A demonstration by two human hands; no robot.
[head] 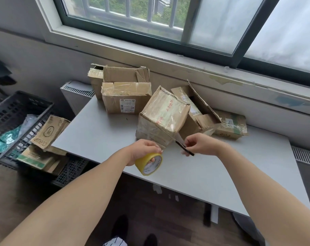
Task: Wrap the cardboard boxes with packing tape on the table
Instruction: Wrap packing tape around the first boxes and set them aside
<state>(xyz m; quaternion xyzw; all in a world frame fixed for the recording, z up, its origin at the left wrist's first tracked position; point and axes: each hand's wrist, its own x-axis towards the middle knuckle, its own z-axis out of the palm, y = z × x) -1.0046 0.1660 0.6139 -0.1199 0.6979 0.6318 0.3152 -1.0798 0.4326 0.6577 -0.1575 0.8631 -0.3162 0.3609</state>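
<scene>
Two hands meet at the near bottom corner of the tilted cardboard box (pixel 164 114). The box stands on one edge in the middle of the table (pixel 221 174) and leans toward the open box (pixel 196 112) behind it. Your left hand (pixel 143 150) sits just below and to the left of that corner. Its fingers curl through the core and over the rim of the yellow tape roll (pixel 149 165), gripping it firmly. A clear strip seems to run from the roll up to the box's corner, though it is too transparent to trace all the way. Your right hand (pixel 199 144), just right of the corner and the nearer of the two to it, pinches a slim black cutter (pixel 184 148) between thumb and fingertips. The cutter's long axis slants from the corner down and to the right, with its upper tip close to the strip. By my reading, the cut depends on that strip lying between your hands. Draw the blade across it close to the box while your left hand holds the roll taut.
</scene>
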